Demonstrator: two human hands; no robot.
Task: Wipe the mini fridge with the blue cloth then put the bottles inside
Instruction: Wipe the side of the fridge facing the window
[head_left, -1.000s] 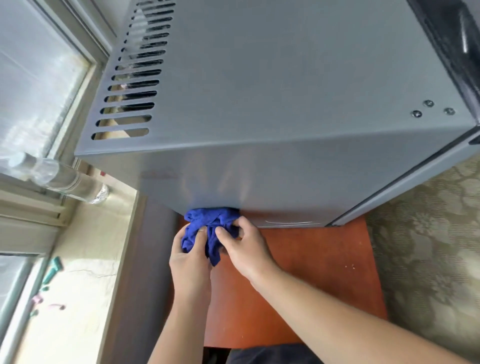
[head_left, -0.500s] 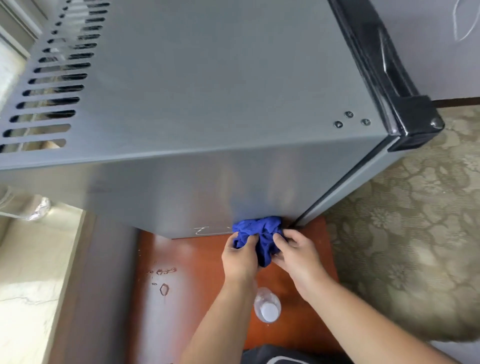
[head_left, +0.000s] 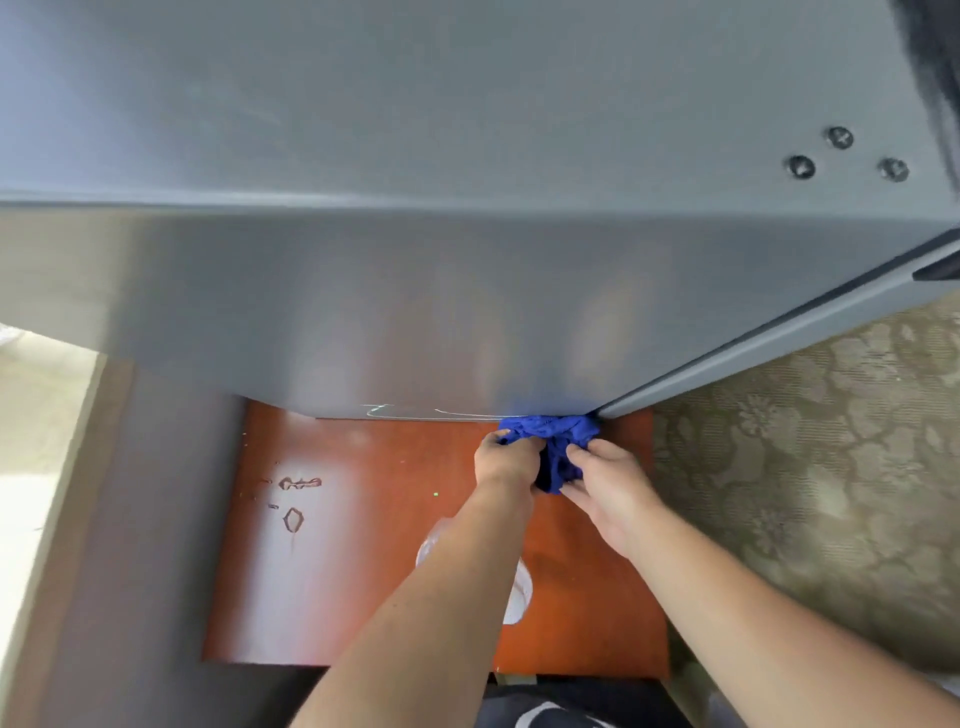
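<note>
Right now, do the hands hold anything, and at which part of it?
Both hold the bunched blue cloth: the left hand grips its left side, the right hand its lower right side. The cloth touches the bottom edge of the mini fridge.

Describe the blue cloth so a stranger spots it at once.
Find the grey mini fridge on the reddish-brown table. At its side's bottom edge, by the door corner, the left hand and right hand grip a bunched cloth. It is the only vivid blue thing.

Left hand (head_left: 506, 462) and right hand (head_left: 610, 491) on bare forearms (head_left: 431, 613), dark clothing (head_left: 566, 699) with a white curved mark (head_left: 540, 713) below
</note>
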